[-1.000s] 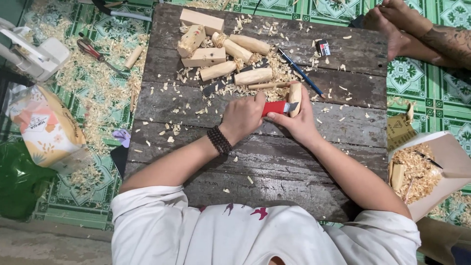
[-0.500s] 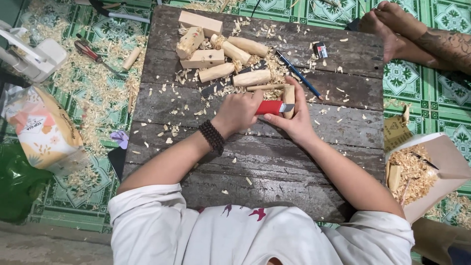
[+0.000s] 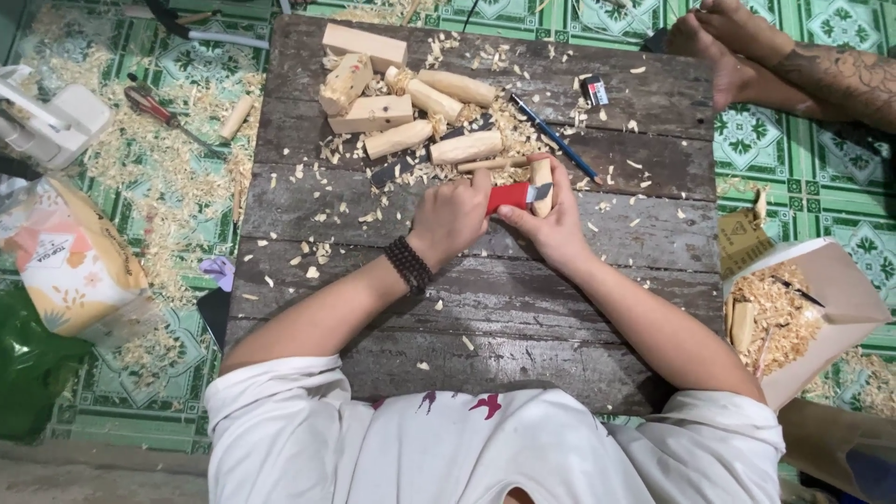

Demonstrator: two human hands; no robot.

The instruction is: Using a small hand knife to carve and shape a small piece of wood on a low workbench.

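A dark plank worktop (image 3: 597,317) strewn with shavings sits on green patterned floor tiles (image 3: 775,149). At four o'clock, a cardboard box (image 3: 831,289) holds shavings. At centre, the left hand (image 3: 453,217) grips a red-handled knife (image 3: 511,195); the right hand (image 3: 553,227) clasps a wooden piece (image 3: 541,175).

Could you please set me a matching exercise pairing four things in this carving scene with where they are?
Things:
1. red-handled knife
2. pencil
3. cardboard box
4. bead bracelet

Places:
a. on the floor to the right of the board, full of shavings
b. around the left wrist
c. held in the left hand, against a small wood piece
d. lying slantwise on the board, right of the wood pile

Pairs: 1-c, 2-d, 3-a, 4-b
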